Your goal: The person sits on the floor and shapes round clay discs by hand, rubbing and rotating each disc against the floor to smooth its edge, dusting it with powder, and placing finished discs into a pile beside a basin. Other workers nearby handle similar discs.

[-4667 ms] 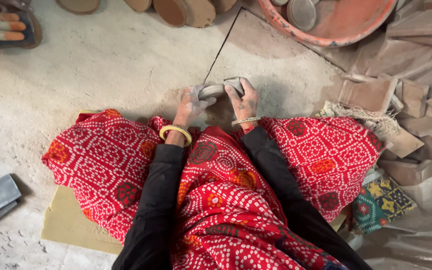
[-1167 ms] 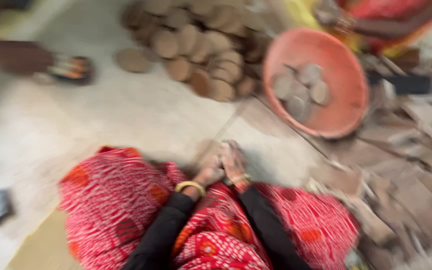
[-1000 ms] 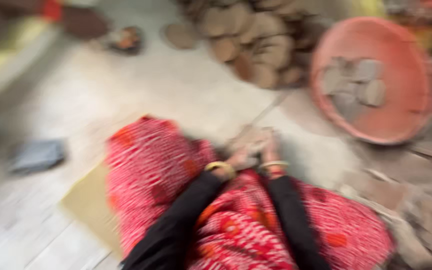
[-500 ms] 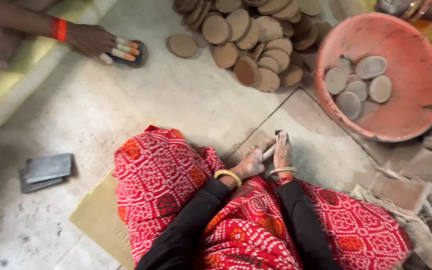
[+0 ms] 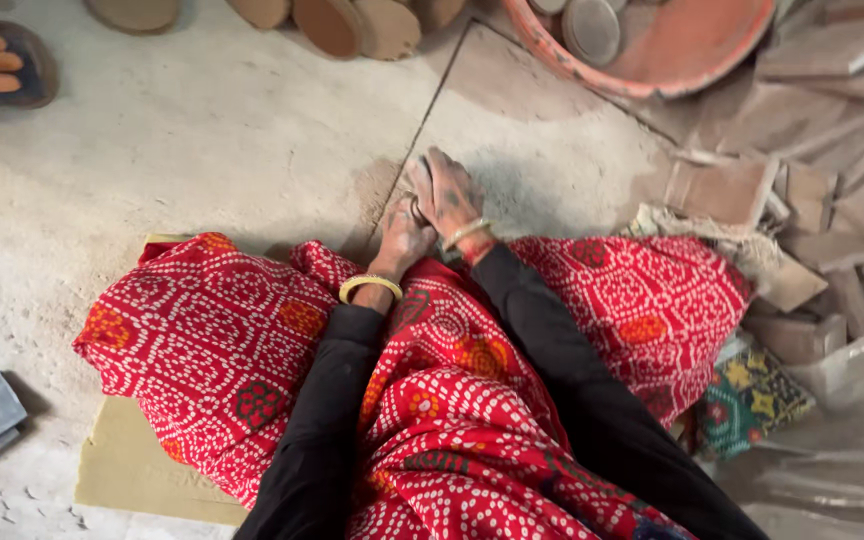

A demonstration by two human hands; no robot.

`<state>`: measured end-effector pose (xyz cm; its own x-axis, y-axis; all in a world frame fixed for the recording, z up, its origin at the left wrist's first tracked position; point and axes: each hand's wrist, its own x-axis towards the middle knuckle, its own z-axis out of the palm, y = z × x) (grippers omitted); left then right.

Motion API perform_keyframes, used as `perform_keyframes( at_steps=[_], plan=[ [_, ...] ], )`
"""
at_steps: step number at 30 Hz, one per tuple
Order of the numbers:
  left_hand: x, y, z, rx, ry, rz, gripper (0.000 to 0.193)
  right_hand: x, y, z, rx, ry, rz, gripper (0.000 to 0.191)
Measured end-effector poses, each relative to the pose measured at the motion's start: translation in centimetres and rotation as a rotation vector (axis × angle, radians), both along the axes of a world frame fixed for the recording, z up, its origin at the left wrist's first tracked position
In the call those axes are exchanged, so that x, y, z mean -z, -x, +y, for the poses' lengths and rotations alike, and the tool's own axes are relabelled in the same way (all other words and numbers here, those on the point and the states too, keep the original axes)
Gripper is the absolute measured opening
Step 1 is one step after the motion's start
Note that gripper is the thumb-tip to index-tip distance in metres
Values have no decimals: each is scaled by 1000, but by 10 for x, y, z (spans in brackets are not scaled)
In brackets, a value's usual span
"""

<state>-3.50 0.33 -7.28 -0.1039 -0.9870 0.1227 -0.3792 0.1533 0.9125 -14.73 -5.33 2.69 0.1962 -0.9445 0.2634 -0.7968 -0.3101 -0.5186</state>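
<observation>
Head view: looking straight down on a seated person's lap and a dusty stone floor point(image 5: 182, 170).
Lap: red dotted cloth point(image 5: 252, 340) over both knees, black sleeves, a tan mat point(image 5: 122, 470) under the left knee.
Left hand point(image 5: 402, 235): yellow bangle at the wrist; fingers curled shut round a small grey piece point(image 5: 418, 208) (mostly hidden, kind not clear).
Right hand point(image 5: 449, 192): laid over the left, touching it, fingers bent down on the same piece; exact grip cannot be told.
Position of piece: between both hands, low over the floor seam just beyond the knees.
Right side: heap of broken clay slabs point(image 5: 812, 170).
Far edge: round clay discs point(image 5: 352, 22); orange basin point(image 5: 692, 45) holding grey discs.
</observation>
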Motion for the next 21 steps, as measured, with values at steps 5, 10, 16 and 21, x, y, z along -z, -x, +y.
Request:
perform_keyframes(
  at_steps=[5, 10, 16, 21],
  plan=[
    [-19, -8, 7, -65, -40, -89, 58, 7, 17, -13, -5, -661, -502, 55],
    [-26, -4, 4, 39, -540, 285, 26, -2, -8, 16, 48, -314, 22, 45],
    [-27, -3, 1, 71, -30, 188, 38, 3, -2, 7, -35, -142, -11, 38],
    [-36, -9, 6, 62, 312, -316, 69, 1, 13, 0, -214, -243, -138, 35]
  ],
)
